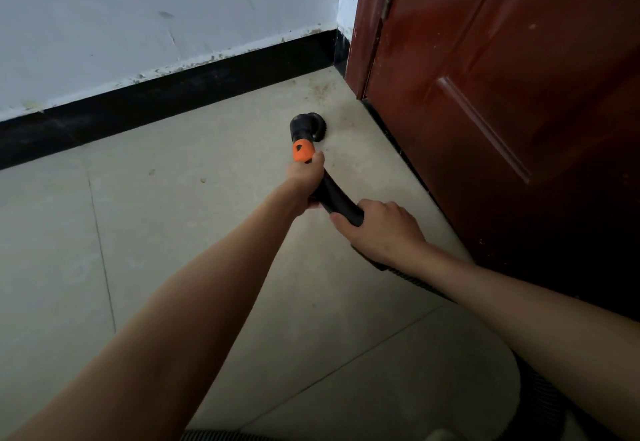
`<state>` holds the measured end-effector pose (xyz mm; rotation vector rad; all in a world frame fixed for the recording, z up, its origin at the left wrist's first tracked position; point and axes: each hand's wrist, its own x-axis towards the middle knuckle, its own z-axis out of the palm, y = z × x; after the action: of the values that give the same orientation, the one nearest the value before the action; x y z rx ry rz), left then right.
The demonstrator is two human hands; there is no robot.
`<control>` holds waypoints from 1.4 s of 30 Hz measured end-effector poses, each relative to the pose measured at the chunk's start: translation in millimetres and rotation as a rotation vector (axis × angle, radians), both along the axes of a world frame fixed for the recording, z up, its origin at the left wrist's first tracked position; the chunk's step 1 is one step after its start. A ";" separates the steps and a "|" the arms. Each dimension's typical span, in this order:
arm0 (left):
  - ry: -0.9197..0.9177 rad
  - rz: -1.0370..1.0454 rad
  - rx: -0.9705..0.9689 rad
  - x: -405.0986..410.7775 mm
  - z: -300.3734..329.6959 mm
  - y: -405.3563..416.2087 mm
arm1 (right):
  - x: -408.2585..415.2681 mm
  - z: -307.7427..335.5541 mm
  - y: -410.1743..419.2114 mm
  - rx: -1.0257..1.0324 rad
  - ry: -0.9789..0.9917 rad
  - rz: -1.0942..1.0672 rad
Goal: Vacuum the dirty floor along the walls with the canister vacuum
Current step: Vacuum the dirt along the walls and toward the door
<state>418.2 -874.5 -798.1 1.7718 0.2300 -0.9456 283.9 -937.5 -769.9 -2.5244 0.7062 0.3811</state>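
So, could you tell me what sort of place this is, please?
Probably a room corner in a house or flat: a tiled floor, a white wall with black skirting, and a reddish-brown panelled door.

1. This looks like a room in a home, seen at a corner by a doorway
2. A white painted wall (166, 10), scuffed, meets a black baseboard (166, 94)
3. Beige floor tiles (173, 232) with thin joints carry specks of dirt near the corner
4. A reddish-brown panelled wooden door (502, 94) stands at the right
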 end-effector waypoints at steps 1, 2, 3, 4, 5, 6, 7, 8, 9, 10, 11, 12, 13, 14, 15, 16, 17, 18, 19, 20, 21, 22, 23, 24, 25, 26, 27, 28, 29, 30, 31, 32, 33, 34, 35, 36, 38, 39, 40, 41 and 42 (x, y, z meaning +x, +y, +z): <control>-0.002 0.015 0.000 2.9 0.4 8.1 | 2.8 1.5 6.8 0.003 0.004 0.013; -0.003 0.035 0.001 5.6 0.9 16.3 | 5.0 3.3 13.5 0.006 0.009 0.030; 0.001 0.069 0.000 7.5 1.1 24.5 | 6.4 5.3 20.1 0.011 0.014 0.051; 0.013 0.114 -0.002 8.3 1.6 32.6 | 6.6 6.8 26.2 0.019 0.019 0.075; 0.026 0.165 0.000 7.3 1.0 40.7 | 5.2 7.9 32.2 0.028 0.025 0.102; 0.031 0.212 0.010 4.5 -0.9 48.6 | 2.3 8.2 37.8 0.033 0.032 0.131; 0.029 0.248 0.025 -0.1 -3.7 55.6 | -1.7 7.9 42.6 0.030 0.041 0.162; 0.027 0.273 0.041 -6.4 -6.6 61.6 | -6.9 7.4 46.3 0.021 0.052 0.194; 0.028 0.291 0.054 -13.5 -9.1 65.7 | -12.1 6.9 48.7 0.009 0.060 0.222; 0.031 0.303 0.064 -20.2 -10.7 68.3 | -17.2 6.7 49.5 0.002 0.066 0.241; 0.033 0.312 0.070 -25.1 -11.4 68.8 | -21.2 7.1 48.9 0.001 0.070 0.249; 0.031 0.317 0.075 -29.1 -10.9 68.4 | -24.6 8.1 47.7 0.005 0.075 0.247; 0.025 0.313 0.077 -31.8 -9.6 66.8 | -27.4 9.4 45.9 0.013 0.074 0.236; 0.022 0.303 0.076 -34.0 -7.4 64.5 | -29.7 10.4 43.9 0.022 0.068 0.220; 0.021 0.294 0.072 -36.4 -5.8 61.7 | -32.1 11.1 41.7 0.028 0.060 0.205; 0.023 0.285 0.067 -39.2 -4.2 58.4 | -34.6 11.8 38.9 0.028 0.055 0.192; 0.030 0.276 0.062 -41.9 -2.9 54.8 | -37.2 12.5 35.7 0.021 0.054 0.181; 0.040 0.265 0.056 -44.5 -1.6 50.6 | -39.6 13.2 31.9 0.010 0.057 0.174; 0.051 0.251 0.049 -46.4 -0.3 46.1 | -41.8 13.9 27.7 -0.003 0.062 0.172; 0.062 0.232 0.043 -47.5 1.4 40.7 | -43.5 14.7 23.3 -0.017 0.068 0.171; 0.072 0.208 0.038 -47.7 2.7 34.9 | -44.5 15.2 18.9 -0.035 0.073 0.171; 0.080 0.182 0.036 -47.5 4.8 28.6 | -45.0 15.8 14.3 -0.053 0.076 0.165; 0.083 0.152 0.041 -46.6 6.7 22.0 | -45.0 16.2 9.8 -0.063 0.078 0.150; 0.083 0.122 0.048 -45.7 8.7 15.5 | -45.0 16.1 5.4 -0.062 0.074 0.129; 0.082 0.095 0.052 -44.6 10.4 9.1 | -45.1 15.8 1.1 -0.060 0.067 0.105; 0.081 0.071 0.052 -44.0 11.9 3.3 | -45.4 15.8 -2.6 -0.064 0.062 0.084; 0.080 0.050 0.047 -43.8 13.1 -1.9 | -46.0 16.0 -5.6 -0.079 0.061 0.070; 0.080 0.029 0.040 -44.0 13.5 -6.8 | -46.6 16.4 -8.2 -0.099 0.065 0.064; 0.080 0.011 0.031 -44.3 12.9 -11.0 | -47.1 16.5 -10.3 -0.119 0.071 0.062; 0.082 0.000 0.021 -44.7 11.7 -14.8 | -47.4 16.8 -11.8 -0.138 0.080 0.067; 0.087 -0.002 0.011 -45.4 10.5 -17.5 | -47.2 17.3 -13.0 -0.158 0.093 0.075; 0.093 0.000 0.004 -46.3 9.6 -19.3 | -46.8 18.2 -13.5 -0.176 0.108 0.085; 0.099 0.001 0.001 -46.6 9.6 -20.1 | -45.7 19.3 -13.5 -0.191 0.120 0.093; 0.105 0.002 0.000 -47.0 9.7 -20.2 | -44.2 19.9 -13.2 -0.201 0.129 0.100; 0.112 0.004 -0.003 -47.0 10.1 -19.4 | -42.5 20.1 -12.4 -0.208 0.132 0.106; 0.115 0.005 -0.007 -46.6 10.4 -17.8 | -40.6 19.9 -10.5 -0.215 0.131 0.111; 0.106 0.009 -0.004 -44.0 11.0 -13.3 | -35.5 19.1 -4.2 -0.250 0.121 0.138; 0.099 0.012 0.005 -41.8 11.3 -10.5 | -32.2 18.6 -0.6 -0.277 0.113 0.166; 0.093 0.020 0.010 -38.9 11.7 -7.1 | -28.4 18.4 2.8 -0.297 0.103 0.197; 0.094 0.034 0.007 -35.6 11.9 -2.7 | -24.0 18.6 5.9 -0.299 0.095 0.221; 0.096 0.056 0.002 -32.4 12.6 2.2 | -19.4 19.2 8.2 -0.281 0.094 0.237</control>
<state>385.9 -872.3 -785.5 1.7144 0.3402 -0.9918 264.5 -929.3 -750.6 -2.8850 0.5260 0.5169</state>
